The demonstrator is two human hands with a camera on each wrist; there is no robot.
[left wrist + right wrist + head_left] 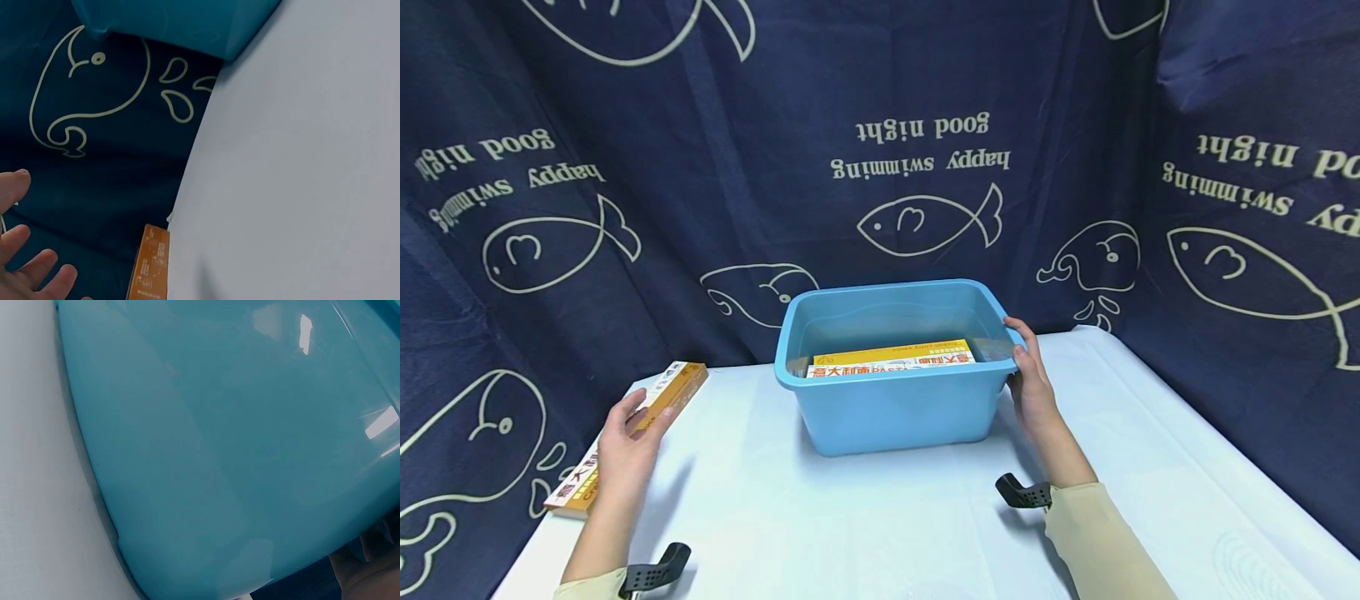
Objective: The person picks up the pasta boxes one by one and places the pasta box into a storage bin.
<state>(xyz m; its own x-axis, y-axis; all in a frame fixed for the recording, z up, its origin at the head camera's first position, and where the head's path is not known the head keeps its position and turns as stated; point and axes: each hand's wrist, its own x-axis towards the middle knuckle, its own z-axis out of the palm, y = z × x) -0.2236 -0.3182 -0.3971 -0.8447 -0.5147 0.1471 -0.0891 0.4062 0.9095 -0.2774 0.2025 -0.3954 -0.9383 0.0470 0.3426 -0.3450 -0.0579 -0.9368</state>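
Observation:
A light-blue plastic bin (895,417) stands at the middle back of the table. My right hand (1036,387) grips its right rim, fingers curled over the edge. In the right wrist view the bin's side (219,425) fills most of the picture, and little of the hand (372,578) shows. Inside the bin lies an orange-and-white pasta box (891,357). Another long, flat pasta box (681,387) lies at the table's left edge. Over it hovers my left hand (628,446), fingers apart; the left wrist view shows a gap between them and the box (152,262).
A white cloth covers the table (850,525). Behind and along both sides hangs a dark blue curtain (820,167) with pale fish drawings, close to the table's edges. A black strap mount sits on each wrist.

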